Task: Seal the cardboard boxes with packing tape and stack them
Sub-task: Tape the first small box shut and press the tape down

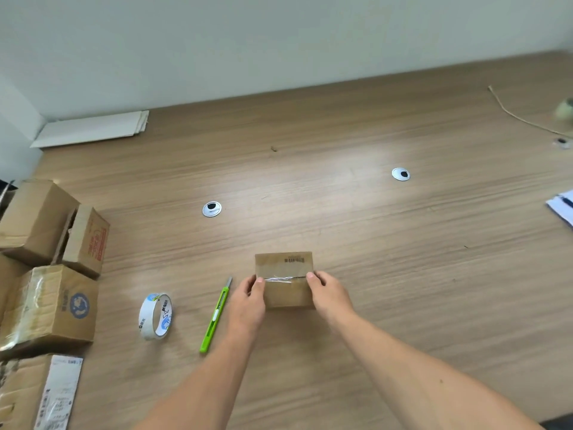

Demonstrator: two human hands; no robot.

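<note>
A small brown cardboard box (283,268) with a barcode on top lies on the wooden table (356,218), a strip of clear tape running along its top seam. My left hand (248,302) grips the box's left side, thumb on the tape end. My right hand (328,293) grips the right side, thumb on the other tape end. A roll of clear packing tape (155,316) stands on edge to the left. Between the roll and my left hand lies a green utility knife (215,318).
Several larger cardboard boxes (49,293) crowd the table's left edge. Flat white sheets (93,130) lie at the far left by the wall. Two round cable grommets (212,209) sit in the tabletop. Papers (562,206) and a string (521,117) are at the right.
</note>
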